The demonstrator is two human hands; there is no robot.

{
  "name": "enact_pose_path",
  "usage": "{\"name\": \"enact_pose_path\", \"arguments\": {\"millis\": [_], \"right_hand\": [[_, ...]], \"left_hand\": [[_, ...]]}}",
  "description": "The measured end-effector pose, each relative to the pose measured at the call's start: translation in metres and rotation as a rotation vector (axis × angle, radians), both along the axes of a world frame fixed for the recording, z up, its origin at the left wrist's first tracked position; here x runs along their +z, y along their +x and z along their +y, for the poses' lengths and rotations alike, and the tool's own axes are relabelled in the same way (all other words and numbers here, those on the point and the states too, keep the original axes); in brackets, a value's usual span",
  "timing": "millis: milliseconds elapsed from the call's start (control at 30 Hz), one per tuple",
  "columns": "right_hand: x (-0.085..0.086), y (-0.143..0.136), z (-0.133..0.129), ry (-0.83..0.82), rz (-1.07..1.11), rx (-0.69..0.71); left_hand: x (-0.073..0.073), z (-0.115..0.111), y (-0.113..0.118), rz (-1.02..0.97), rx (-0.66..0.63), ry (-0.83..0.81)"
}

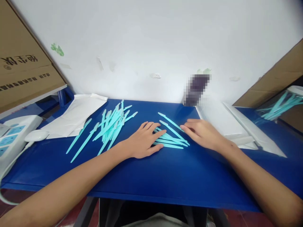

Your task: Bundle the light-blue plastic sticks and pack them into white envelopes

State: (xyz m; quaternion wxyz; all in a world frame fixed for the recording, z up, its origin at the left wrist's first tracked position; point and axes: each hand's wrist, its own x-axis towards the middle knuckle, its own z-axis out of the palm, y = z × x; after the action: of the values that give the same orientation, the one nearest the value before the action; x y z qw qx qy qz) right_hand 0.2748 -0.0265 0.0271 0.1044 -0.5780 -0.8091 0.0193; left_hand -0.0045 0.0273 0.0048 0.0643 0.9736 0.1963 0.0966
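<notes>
My left hand lies palm down with its fingers spread, partly covering a small group of turquoise eyebrow razors on the blue table. Just right of it, my right hand has its fingers together at the near end of one eyebrow razor, whose tip points up and left. A second razor runs alongside it. Left of my hands is a loose heap of the same razors, with pale tips mostly pointing to the wall. Two razors lie apart at the heap's left.
White packaging sheets lie at the back left, beside a white power strip and plug. White packets are behind my right arm. Cardboard boxes flank both sides. A clear container of turquoise sticks stands far right.
</notes>
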Motion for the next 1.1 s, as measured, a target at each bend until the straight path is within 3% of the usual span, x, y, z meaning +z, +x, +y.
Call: {"name": "enact_pose_path", "arguments": {"millis": [100,233,367,567,833,1000,1100], "right_hand": [[-0.005,0.003,-0.001,0.061,-0.004,-0.007],[-0.014,0.004,0.002,-0.018,-0.008,0.001],[-0.009,0.008,-0.001,-0.067,0.025,0.027],[-0.004,0.004,-0.004,-0.050,0.130,0.066],[-0.014,0.006,0.003,0.024,0.283,-0.034],[-0.015,0.004,0.003,-0.001,0.345,-0.152],[-0.016,0.003,0.003,-0.004,0.396,-0.249]], "left_hand": [[0.000,-0.002,-0.001,-0.007,0.031,0.022],[-0.001,-0.002,-0.001,-0.044,0.015,0.059],[-0.001,-0.003,-0.003,-0.032,-0.052,0.053],[-0.002,-0.003,-0.004,-0.063,-0.019,-0.008],[-0.003,-0.002,-0.006,-0.094,-0.067,-0.046],[0.006,0.002,-0.008,-0.234,0.050,0.050],[0.017,0.005,-0.012,-0.218,0.129,0.146]]}}
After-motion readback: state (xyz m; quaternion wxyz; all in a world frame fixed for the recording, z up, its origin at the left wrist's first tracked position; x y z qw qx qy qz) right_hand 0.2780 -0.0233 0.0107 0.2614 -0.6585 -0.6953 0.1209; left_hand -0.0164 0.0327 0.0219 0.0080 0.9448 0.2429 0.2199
